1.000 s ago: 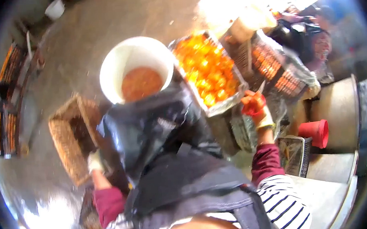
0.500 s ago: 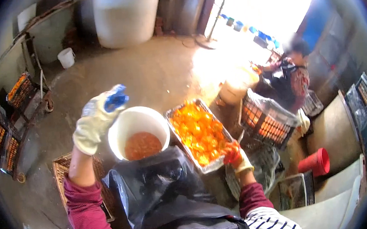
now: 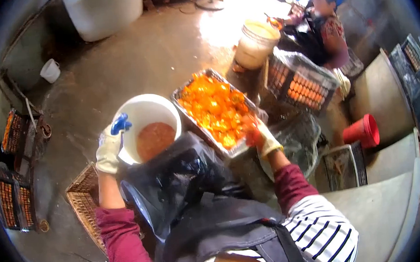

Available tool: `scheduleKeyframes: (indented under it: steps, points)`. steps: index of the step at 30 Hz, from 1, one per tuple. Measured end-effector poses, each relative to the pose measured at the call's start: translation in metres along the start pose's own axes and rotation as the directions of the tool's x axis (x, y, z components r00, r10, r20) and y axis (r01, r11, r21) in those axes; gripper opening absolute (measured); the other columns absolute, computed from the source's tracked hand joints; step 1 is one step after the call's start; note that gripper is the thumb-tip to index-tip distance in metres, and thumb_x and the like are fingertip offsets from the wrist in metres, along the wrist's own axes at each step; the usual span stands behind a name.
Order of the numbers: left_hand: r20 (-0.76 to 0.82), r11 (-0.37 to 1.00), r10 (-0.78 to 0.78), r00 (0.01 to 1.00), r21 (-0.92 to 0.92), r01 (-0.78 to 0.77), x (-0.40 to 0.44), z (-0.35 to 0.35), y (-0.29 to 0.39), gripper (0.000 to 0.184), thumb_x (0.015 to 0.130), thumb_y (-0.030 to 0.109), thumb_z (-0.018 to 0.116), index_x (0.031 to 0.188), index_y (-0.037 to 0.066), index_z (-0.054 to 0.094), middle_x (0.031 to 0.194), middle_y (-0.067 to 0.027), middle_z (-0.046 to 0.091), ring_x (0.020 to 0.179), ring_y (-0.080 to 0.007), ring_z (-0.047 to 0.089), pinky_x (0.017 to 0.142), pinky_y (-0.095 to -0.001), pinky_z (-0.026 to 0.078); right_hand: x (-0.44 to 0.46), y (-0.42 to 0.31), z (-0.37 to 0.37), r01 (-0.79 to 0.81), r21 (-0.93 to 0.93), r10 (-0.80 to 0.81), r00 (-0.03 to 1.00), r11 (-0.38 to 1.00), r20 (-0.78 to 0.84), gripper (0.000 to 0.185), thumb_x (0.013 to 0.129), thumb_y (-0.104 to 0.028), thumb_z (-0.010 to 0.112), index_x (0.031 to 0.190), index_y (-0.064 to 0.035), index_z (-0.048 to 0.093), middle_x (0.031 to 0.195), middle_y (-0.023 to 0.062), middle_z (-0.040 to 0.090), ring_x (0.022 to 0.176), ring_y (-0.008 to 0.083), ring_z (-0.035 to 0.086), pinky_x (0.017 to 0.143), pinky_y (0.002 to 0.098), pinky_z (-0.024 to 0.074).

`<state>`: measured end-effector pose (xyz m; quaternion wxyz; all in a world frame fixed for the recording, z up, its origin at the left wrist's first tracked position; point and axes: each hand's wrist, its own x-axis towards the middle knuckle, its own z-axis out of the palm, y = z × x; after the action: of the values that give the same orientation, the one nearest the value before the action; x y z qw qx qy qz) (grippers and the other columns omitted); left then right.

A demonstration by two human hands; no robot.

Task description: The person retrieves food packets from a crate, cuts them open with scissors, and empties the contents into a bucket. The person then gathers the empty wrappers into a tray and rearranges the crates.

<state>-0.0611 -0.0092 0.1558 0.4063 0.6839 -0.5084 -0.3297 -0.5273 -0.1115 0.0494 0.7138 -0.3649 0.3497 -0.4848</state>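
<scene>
My left hand (image 3: 111, 146), in a cream glove with blue fingertips, is at the left rim of a white bucket (image 3: 168, 108). Its fingers are curled together; what they hold, if anything, is hidden. Reddish-brown, wet-looking contents (image 3: 156, 140) lie low inside the bucket. To its right stands a lined crate (image 3: 225, 151) heaped with shiny orange pieces (image 3: 213, 106), whose kind I cannot make out. At the crate's near right side is my right hand (image 3: 263, 136), in a cream glove with orange-red fingers. Motion smears those fingers, so their grip is unclear.
A woven brown basket (image 3: 84, 193) lies at lower left. At right are a black crate (image 3: 301, 83), a red bucket (image 3: 361, 131) and clear plastic (image 3: 296, 142). A seated person (image 3: 324, 30) works beside a pale bucket (image 3: 257, 42). Filled crates (image 3: 12, 193) stand far left.
My left hand has come down from above the bucket's left side to its rim. My right hand stays near the crate's right side. The view has tilted down.
</scene>
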Motion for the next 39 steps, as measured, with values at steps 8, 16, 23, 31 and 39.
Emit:
scheduleKeyframes:
  steps: [8, 16, 23, 31, 39]
  points:
    - [0.249, 0.644, 0.375, 0.893, -0.763, -0.057, -0.003, 0.104, 0.081, 0.040, 0.095, 0.019, 0.048, 0.127, -0.004, 0.046, 0.123, -0.0140, 0.054, 0.110, -0.0228, 0.056, 0.098, -0.0335, 0.042, 0.024, 0.004, 0.147, -0.140, 0.013, 0.130, 0.947, 0.990, 0.294, 0.043, 0.092, -0.032, 0.055, 0.126, -0.0069, 0.045, 0.111, 0.0091, 0.059, 0.097, 0.0182, 0.060, 0.065, 0.0234, 0.0503]
    - [0.234, 0.670, 0.407, 0.883, -0.733, -0.114, 0.000, 0.139, 0.079, 0.034, 0.095, 0.009, 0.042, 0.127, -0.004, 0.044, 0.123, -0.0137, 0.054, 0.115, -0.0217, 0.051, 0.100, -0.0346, 0.040, 0.035, 0.004, 0.173, -0.066, 0.230, -0.022, 0.933, 0.971, 0.360, 0.033, 0.090, -0.024, 0.057, 0.118, -0.0073, 0.053, 0.093, 0.0054, 0.060, 0.078, 0.0141, 0.060, 0.058, 0.0260, 0.0520]
    - [0.172, 0.769, 0.397, 0.901, -0.598, -0.225, -0.008, 0.085, 0.149, 0.041, 0.090, 0.008, 0.050, 0.129, -0.005, 0.044, 0.128, -0.0159, 0.051, 0.116, -0.0247, 0.052, 0.099, -0.0329, 0.041, 0.028, -0.006, 0.118, -0.187, -0.108, 0.198, 0.974, 0.976, 0.108, 0.047, 0.096, -0.043, 0.037, 0.132, -0.0117, 0.035, 0.100, 0.0176, 0.062, 0.053, 0.0191, 0.056, 0.037, 0.0278, 0.0442]
    - [0.113, 0.538, 0.831, 0.544, 0.084, -0.839, -0.021, 0.068, 0.225, 0.040, 0.081, 0.013, 0.067, 0.119, 0.003, 0.056, 0.111, -0.0126, 0.062, 0.100, -0.0201, 0.061, 0.087, -0.0298, 0.049, 0.006, 0.009, 0.048, 0.124, -0.263, -0.137, 0.990, 0.957, -0.033, 0.047, 0.096, -0.035, 0.039, 0.126, 0.0018, 0.041, 0.116, 0.0211, 0.056, 0.097, 0.0297, 0.061, 0.074, 0.0400, 0.0546]
    - [0.167, 0.212, 0.970, 0.178, -0.217, -0.953, -0.031, 0.040, 0.229, 0.035, 0.090, 0.021, 0.053, 0.118, 0.000, 0.054, 0.111, -0.0144, 0.060, 0.095, -0.0215, 0.059, 0.089, -0.0319, 0.047, 0.003, 0.006, 0.018, -0.005, -0.060, -0.004, 0.990, 0.998, -0.141, 0.045, 0.096, -0.033, 0.041, 0.125, 0.0006, 0.041, 0.115, 0.0201, 0.057, 0.096, 0.0287, 0.061, 0.074, 0.0388, 0.0543]
